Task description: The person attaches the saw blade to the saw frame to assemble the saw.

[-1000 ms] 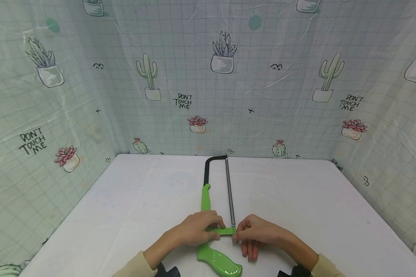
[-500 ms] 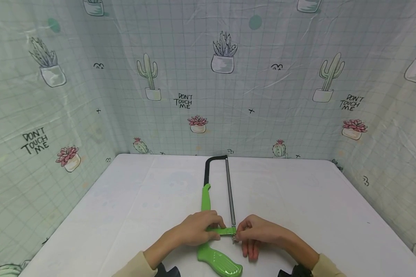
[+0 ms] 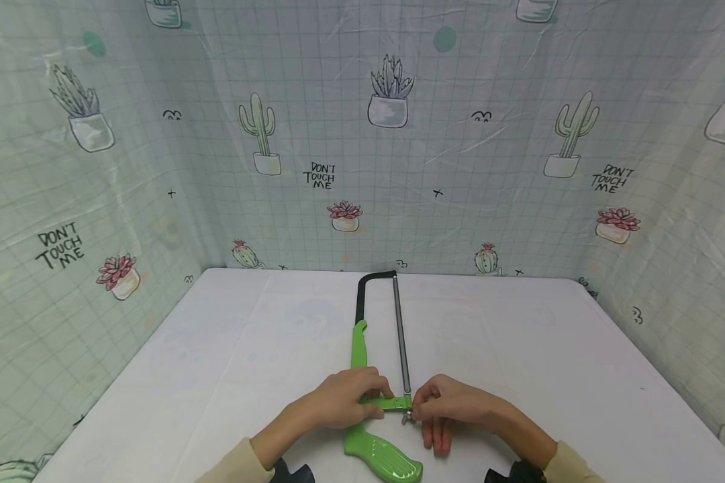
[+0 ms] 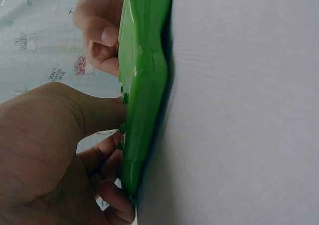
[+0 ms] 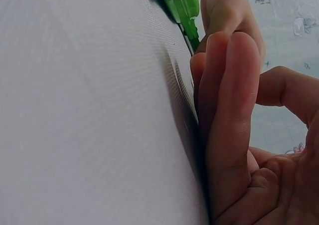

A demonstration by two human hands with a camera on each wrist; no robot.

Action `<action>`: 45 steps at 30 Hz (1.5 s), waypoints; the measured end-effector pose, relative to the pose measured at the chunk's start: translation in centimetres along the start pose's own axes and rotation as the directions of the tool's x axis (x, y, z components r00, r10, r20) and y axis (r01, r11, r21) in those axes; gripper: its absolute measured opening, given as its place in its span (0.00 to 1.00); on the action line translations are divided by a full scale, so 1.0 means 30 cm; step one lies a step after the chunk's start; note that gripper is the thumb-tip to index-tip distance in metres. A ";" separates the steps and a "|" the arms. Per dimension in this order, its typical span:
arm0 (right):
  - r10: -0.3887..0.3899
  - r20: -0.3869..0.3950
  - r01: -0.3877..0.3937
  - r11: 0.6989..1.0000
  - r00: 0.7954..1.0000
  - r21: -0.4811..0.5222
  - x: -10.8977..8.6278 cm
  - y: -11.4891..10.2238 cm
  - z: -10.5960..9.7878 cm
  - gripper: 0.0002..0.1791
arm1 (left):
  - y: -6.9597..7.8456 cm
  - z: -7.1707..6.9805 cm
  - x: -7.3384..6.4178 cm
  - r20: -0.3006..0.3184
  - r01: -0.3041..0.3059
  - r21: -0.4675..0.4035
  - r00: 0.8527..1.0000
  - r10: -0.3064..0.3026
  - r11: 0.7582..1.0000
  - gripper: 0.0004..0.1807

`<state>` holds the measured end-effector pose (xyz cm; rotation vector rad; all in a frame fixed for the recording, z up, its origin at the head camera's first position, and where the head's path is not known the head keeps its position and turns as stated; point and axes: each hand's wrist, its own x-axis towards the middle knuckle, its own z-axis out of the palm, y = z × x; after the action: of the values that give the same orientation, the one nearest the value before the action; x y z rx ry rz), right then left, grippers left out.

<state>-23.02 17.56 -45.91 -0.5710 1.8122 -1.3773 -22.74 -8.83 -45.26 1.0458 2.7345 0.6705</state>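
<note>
A hacksaw with a green handle [image 3: 383, 456], black frame [image 3: 360, 298] and grey blade [image 3: 401, 335] lies flat on the white table [image 3: 266, 322], its handle toward me. My left hand [image 3: 344, 396] grips the green frame just ahead of the handle, thumb and fingers either side of the short green crosspiece [image 3: 393, 404]. At the crosspiece's right end sticks out a small metal wing nut [image 3: 407, 416]. The thumb and forefinger of my right hand [image 3: 453, 404] pinch at its right side, while the other fingers point down to the table. In the left wrist view the green frame [image 4: 144, 85] hides part of the left fingers.
A cloth printed with cacti and succulents [image 3: 320, 100] hangs behind the table and along both sides. Dark wrist straps [image 3: 293, 471] show at the bottom edge below the sleeves.
My right fingertips have shifted slightly right, baring the wing nut that they covered a second ago. My left hand and the hacksaw have stayed in place.
</note>
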 end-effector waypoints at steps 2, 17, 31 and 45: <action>0.000 0.000 0.000 1.000 1.000 0.000 0.000 -0.001 0.001 0.09 | 0.000 0.000 -0.001 -0.001 0.001 0.000 1.000 -0.001 1.000 0.10; -0.022 0.020 0.022 1.000 1.000 0.000 -0.001 0.004 -0.001 0.08 | 0.002 0.001 -0.003 -0.003 -0.003 0.010 1.000 0.003 1.000 0.11; -0.016 0.033 0.015 1.000 0.999 0.025 0.002 0.005 -0.006 0.06 | 0.002 -0.002 0.001 0.004 -0.004 0.002 1.000 0.004 1.000 0.10; -0.023 0.010 0.023 1.000 1.000 0.019 -0.001 0.004 -0.002 0.06 | -0.003 0.003 0.002 0.002 -0.002 0.003 1.000 0.002 1.000 0.10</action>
<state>-23.04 17.66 -46.02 -0.5893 1.7880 -1.4034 -22.81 -8.80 -45.37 1.0499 2.7339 0.6653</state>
